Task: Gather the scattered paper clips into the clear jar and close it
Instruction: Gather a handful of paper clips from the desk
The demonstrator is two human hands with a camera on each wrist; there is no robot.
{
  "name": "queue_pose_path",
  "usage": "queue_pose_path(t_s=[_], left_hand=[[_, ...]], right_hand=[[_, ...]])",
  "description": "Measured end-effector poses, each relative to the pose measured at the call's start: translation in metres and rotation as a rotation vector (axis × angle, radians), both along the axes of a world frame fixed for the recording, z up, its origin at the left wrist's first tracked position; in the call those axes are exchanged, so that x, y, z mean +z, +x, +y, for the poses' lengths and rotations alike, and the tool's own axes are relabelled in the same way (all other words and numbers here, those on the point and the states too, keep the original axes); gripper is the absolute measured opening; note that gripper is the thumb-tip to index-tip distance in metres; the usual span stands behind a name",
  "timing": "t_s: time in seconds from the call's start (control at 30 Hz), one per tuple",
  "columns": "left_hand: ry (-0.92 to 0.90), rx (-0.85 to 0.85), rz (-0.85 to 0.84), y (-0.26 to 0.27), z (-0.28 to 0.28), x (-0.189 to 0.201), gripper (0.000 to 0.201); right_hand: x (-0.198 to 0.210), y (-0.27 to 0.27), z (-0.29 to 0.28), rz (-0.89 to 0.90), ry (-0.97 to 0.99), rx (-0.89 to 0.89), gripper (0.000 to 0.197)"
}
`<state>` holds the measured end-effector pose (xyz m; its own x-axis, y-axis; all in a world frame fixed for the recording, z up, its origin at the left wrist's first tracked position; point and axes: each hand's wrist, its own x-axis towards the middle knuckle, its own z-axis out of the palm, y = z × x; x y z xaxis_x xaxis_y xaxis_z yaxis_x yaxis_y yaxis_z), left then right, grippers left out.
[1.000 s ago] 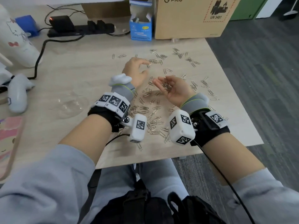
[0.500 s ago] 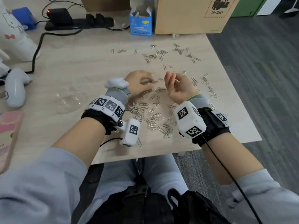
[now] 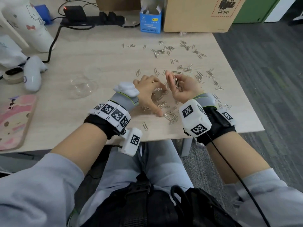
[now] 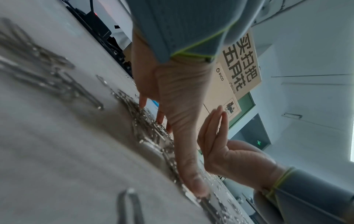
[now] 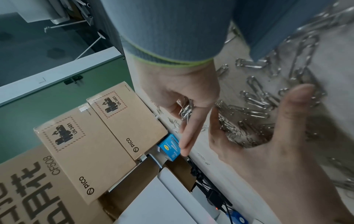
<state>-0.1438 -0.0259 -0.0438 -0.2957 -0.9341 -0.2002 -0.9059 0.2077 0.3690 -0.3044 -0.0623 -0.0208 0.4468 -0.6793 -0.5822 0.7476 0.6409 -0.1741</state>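
The pale wooden table [image 3: 98, 51] fills the middle of the frame. My right hand [image 3: 180, 86], palm up a moment ago, has tipped on edge, fingers curled round a bunch of paper clips [image 3: 177, 83]. My left hand [image 3: 147, 89] has pulled back from the far clips and spreads open, raking the pile [image 3: 164, 104]. The clear jar [image 3: 82, 84] waits at centre left, so no clips are in it yet.

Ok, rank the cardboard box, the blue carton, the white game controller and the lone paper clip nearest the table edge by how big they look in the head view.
1. Cardboard box, though cropped by the frame.
2. and 3. White game controller and blue carton: too alike to rank, and the carton stands farther away.
4. Lone paper clip, by far the smallest.
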Motion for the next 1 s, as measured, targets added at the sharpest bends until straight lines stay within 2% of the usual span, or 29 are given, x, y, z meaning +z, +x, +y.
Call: queue_pose_path(t_s=[0.07, 0.13, 0.3, 0.37, 0.53, 0.63, 0.83, 1.0], left_hand=[[-0.035, 0.029, 0.034, -0.003, 0.006, -0.002, 0.090], [-0.053, 0.054, 0.079, -0.003, 0.008, -0.001, 0.069], [-0.076, 0.095, 0.207, 0.007, 0.008, -0.004, 0.025], [-0.105, 0.120, 0.224, 0.010, 0.008, -0.005, 0.014], [-0.124, 0.111, 0.185, 0.014, 0.005, -0.004, 0.008], [-0.134, 0.161, 0.223, 0.017, 0.002, -0.003, 0.008], [-0.148, 0.278, 0.433, 0.029, -0.007, 0.005, 0.013], [-0.095, 0.164, 0.676, 0.020, -0.013, 0.029, 0.011]], right_hand=[[-0.001, -0.002, 0.006, -0.001, -0.001, 0.010, 0.028], [-0.002, -0.002, 0.011, 0.016, -0.010, 0.016, 0.023], [0.000, -0.002, 0.023, 0.045, -0.060, 0.002, 0.021], [0.002, -0.001, 0.025, 0.060, -0.079, -0.003, 0.022], [0.003, 0.002, 0.025, 0.140, -0.134, 0.011, 0.028], [0.003, 0.002, 0.025, 0.176, -0.154, 0.039, 0.028], [0.002, 0.001, 0.022, 0.201, -0.145, 0.087, 0.029], [-0.001, 0.011, 0.016, 0.244, -0.161, 0.137, 0.029]])
